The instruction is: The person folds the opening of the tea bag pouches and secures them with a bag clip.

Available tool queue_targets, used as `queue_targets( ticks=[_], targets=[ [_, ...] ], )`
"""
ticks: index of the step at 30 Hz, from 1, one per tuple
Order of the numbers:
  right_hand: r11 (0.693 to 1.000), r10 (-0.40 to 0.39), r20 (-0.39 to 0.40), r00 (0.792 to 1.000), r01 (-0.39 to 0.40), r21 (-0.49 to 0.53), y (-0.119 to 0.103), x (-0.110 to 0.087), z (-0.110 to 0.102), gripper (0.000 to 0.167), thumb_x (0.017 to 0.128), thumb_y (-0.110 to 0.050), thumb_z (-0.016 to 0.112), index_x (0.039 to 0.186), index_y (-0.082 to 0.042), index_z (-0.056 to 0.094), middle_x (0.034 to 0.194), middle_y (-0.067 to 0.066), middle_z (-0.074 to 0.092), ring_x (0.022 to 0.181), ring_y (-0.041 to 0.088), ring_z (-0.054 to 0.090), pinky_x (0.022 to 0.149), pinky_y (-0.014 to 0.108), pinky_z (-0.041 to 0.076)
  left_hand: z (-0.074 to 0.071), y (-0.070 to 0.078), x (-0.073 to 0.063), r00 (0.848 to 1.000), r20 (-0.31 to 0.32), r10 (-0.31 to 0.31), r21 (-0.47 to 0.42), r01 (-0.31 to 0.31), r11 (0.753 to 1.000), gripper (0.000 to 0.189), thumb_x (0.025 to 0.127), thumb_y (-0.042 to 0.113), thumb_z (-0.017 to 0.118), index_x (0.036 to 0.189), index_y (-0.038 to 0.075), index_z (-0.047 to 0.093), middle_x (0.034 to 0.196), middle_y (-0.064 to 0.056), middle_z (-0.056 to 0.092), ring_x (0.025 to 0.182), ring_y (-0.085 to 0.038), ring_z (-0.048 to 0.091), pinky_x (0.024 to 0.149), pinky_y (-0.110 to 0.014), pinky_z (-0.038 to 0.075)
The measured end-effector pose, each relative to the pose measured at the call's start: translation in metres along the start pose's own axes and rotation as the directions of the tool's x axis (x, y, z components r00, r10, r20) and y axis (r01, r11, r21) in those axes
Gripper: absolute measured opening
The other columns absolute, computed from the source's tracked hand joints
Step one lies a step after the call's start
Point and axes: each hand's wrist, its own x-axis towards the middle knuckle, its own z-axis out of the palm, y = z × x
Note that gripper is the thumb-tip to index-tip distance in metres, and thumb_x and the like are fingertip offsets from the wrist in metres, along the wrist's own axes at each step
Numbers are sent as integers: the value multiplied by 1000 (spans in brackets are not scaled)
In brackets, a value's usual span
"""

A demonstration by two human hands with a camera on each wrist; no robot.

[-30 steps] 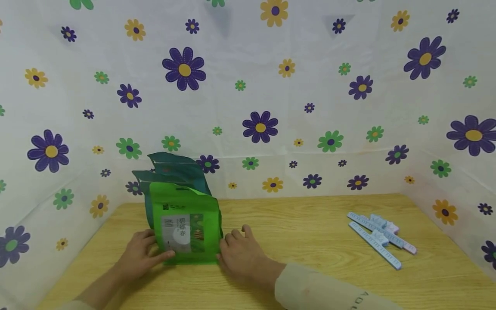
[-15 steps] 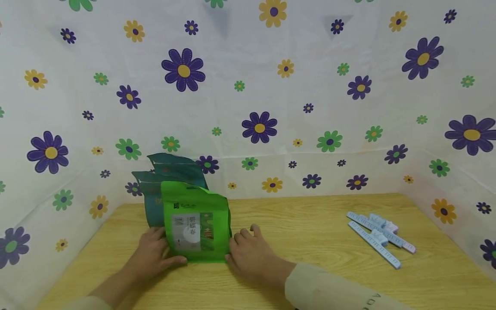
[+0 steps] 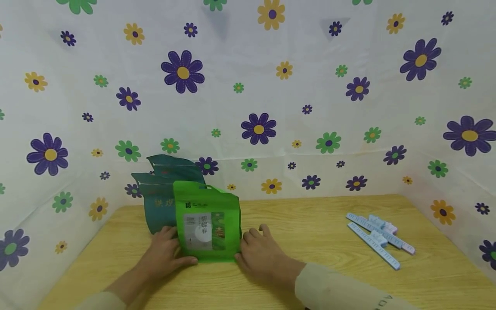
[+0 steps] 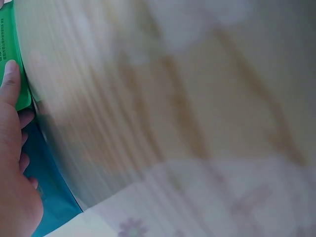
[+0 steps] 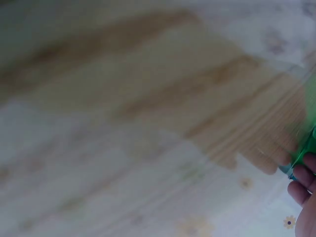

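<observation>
A bright green tea pouch (image 3: 209,221) with a printed label stands upright on the table, front towards me. My left hand (image 3: 164,254) holds its lower left corner, thumb along the front and fingers at the side and back. At the lower right edge, my right hand (image 3: 261,258) grips with bent fingers. In the left wrist view the left thumb lies on the green pouch (image 4: 9,39), its fingers beside a teal pouch (image 4: 52,182). Only the right fingertips and a sliver of green pouch (image 5: 308,145) show in the right wrist view.
Two teal pouches stand behind at the left, a nearer one (image 3: 159,209) and a farther one (image 3: 176,165). Several light blue and pink bag-sealing clips (image 3: 373,245) lie piled on the wooden table (image 3: 310,215) at right. Flowered cloth (image 3: 294,90) encloses the back and sides.
Both hands have slid the green pouch to the right along the table. More of the nearer teal pouch's front now shows. The clips have stayed in place.
</observation>
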Motion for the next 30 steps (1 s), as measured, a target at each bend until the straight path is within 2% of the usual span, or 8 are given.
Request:
queue_targets(
  ticks=[5,9,14,22,26,30],
  targets=[
    [1000,-2,-17,1000,2,-9,5,-4,0,45,107,-46,34,110,-14,65,115,1,64,110,19,54,103,47,33,2,4,3,1000,-12,25,2,-25,1000,73,72,64,78,114,5,73,124,-16,64,111,-33,52,92,-54,42],
    [1000,0,-6,1000,0,-11,9,-7,0,46,107,-46,33,113,-14,65,118,2,63,112,20,53,104,47,33,4,6,4,999,-15,42,26,-41,999,72,73,65,77,114,6,72,124,-15,64,111,-31,53,92,-53,43],
    [1000,6,-3,1000,-6,-7,15,-10,2,45,107,-46,35,115,-15,65,119,2,63,113,20,53,104,48,34,6,11,6,999,-9,44,35,-44,998,66,75,64,76,107,6,74,119,-12,65,109,-28,53,90,-50,43],
    [1000,16,-1,1000,-16,5,23,-18,4,44,106,-45,35,115,-14,65,119,2,63,113,21,53,103,49,32,8,22,10,999,23,46,13,-46,999,59,89,60,65,110,6,72,117,-9,65,107,-23,52,87,-45,41],
    [998,38,15,999,-39,43,28,-23,4,47,107,-46,32,117,-13,64,123,4,61,117,22,52,106,50,31,14,25,12,998,17,54,-7,-54,998,52,92,57,62,108,8,74,119,-8,66,108,-23,52,88,-44,42],
    [998,47,4,999,-47,50,34,-27,7,47,107,-46,32,117,-12,64,124,5,59,118,22,51,107,52,31,17,29,14,998,30,64,-33,-63,997,52,94,56,60,116,10,72,119,-8,65,109,-22,52,90,-46,42]
  ],
)
